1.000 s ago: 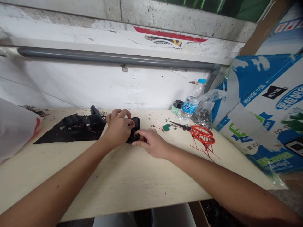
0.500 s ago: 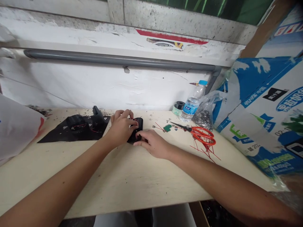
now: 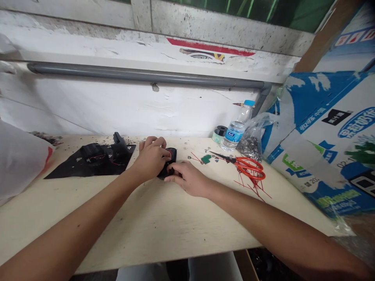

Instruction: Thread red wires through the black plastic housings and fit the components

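Between my hands, on the pale tabletop, lies a black plastic housing point(image 3: 172, 155) with a bit of red wire inside. My left hand point(image 3: 151, 157) reaches over it from the left, its fingers curled down on the housing and partly hiding it. From the right, my right hand point(image 3: 187, 177) pinches the housing's near end between thumb and fingers. Whether a small part sits under the fingertips is hidden. To the left, more black plastic parts point(image 3: 94, 153) with thin red wires rest on a black sheet point(image 3: 66, 168).
Right of my hands lie a green piece point(image 3: 206, 159), orange-handled scissors point(image 3: 250, 168) and loose red wires point(image 3: 256, 189). Behind them stand a water bottle point(image 3: 234, 130), a tape roll point(image 3: 219, 134) and a bag of small metal parts point(image 3: 249, 146). A printed carton point(image 3: 322, 136) borders the right side.
The view has shifted very slightly. Both hands stay on the black housing, with only small finger movements.
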{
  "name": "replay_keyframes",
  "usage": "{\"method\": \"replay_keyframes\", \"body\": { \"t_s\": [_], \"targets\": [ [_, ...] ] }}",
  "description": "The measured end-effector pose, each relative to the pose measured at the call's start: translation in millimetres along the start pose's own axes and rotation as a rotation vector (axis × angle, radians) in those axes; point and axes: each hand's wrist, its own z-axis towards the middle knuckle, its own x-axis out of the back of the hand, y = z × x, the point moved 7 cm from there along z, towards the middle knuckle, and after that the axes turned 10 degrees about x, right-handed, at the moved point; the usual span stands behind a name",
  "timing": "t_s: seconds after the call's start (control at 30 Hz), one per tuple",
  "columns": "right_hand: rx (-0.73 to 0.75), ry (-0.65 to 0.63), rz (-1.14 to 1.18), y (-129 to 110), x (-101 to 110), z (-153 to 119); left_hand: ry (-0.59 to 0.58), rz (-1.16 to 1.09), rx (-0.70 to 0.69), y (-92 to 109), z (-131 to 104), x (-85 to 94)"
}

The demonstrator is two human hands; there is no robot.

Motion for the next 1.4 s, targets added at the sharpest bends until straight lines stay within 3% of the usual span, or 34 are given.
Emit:
{"method": "replay_keyframes", "body": {
  "t_s": [0.2, 0.4, 0.53, 0.63, 0.7, 0.77, 0.87, 0.97, 1.07, 1.23, 1.33, 1.4],
  "targets": [
    [-0.014, -0.007, 0.01, 1.2, -0.7, -0.8, 0.005, -0.004, 0.024, -1.0, -3.6, 0.5],
    [-0.03, 0.032, 0.009, 2.1, 1.8, -2.6, 0.131, -0.161, 0.087, -14.7, -14.5, 8.8],
    [-0.128, 0.159, 0.072, 13.2, 12.7, -6.6, 0.195, -0.489, 0.14, -18.7, -15.6, 11.4],
    [-0.13, 0.241, 0.088, 14.3, 21.5, -8.1, 0.197, -0.92, 0.384, -34.4, -14.3, 1.0],
    [-0.092, 0.266, 0.09, 10.8, 25.1, -8.1, 0.151, -1.187, 0.556, -42.9, -14.3, -11.4],
    [-0.051, 0.27, 0.093, 7.3, 26.1, -8.0, 0.018, -1.381, 0.63, -41.2, -12.9, -22.1],
    [-0.027, 0.231, 0.086, 6.4, 22.7, -7.9, -0.303, -1.548, 0.561, -21.5, -12.6, -29.2],
    [-0.007, 0.203, 0.074, 5.9, 19.3, -7.3, -0.452, -1.562, 0.467, -4.8, -17.4, -25.9],
    [-0.004, 0.186, 0.062, 3.7, 17.4, -6.9, -0.475, -1.524, 0.481, 0.1, -21.7, -26.6],
    [0.03, 0.163, 0.043, -2.5, 17.4, -7.8, -0.431, -1.524, 0.582, -10.8, -21.2, -34.9],
    [0.032, 0.198, 0.204, 1.7, 19.0, -8.0, -0.381, -1.545, 0.616, -18.7, -19.6, -36.8],
    [-0.052, 0.296, 0.348, 13.9, 22.7, -9.2, -0.393, -1.58, 0.628, -19.1, -19.8, -37.9]
  ]
}}
